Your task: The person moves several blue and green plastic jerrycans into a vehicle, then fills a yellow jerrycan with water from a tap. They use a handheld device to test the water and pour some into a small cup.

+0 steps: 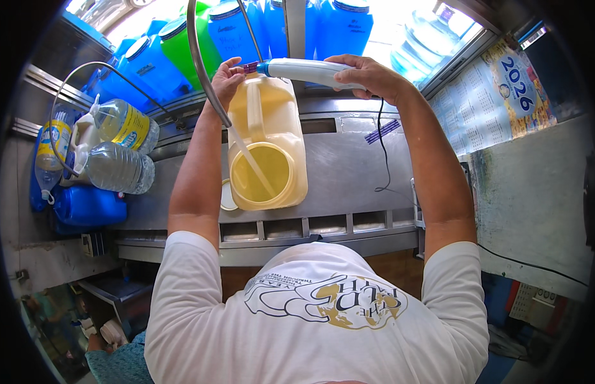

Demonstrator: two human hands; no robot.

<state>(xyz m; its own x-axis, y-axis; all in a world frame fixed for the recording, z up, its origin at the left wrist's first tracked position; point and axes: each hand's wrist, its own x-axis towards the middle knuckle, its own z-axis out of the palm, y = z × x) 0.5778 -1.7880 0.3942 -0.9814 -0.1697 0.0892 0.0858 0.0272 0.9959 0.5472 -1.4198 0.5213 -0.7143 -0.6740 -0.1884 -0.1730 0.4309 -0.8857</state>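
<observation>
My right hand [374,75] grips a long white handheld device [310,72] with a blue tip and a black cord. At that tip, the closed fingers of my left hand [228,80] meet a small purple-patterned piece [249,68]; it looks like a plastic seal strip, though the fingers partly hide it. Both hands are above the far end of a cream-yellow jug [296,134] with a moulded handle. Its wide mouth faces up and is uncapped. A curved metal spout [205,70] sends a pale stream of water [251,157] into it. A white lid [228,194] lies beside the jug.
Several blue containers [232,32] and a green one [182,48] line the back. Clear bottles [118,168] and a blue jug [89,206] stand left. Purple strips [382,131] and the black cord [386,160] lie on the metal counter [349,166]. A calendar [496,96] hangs right.
</observation>
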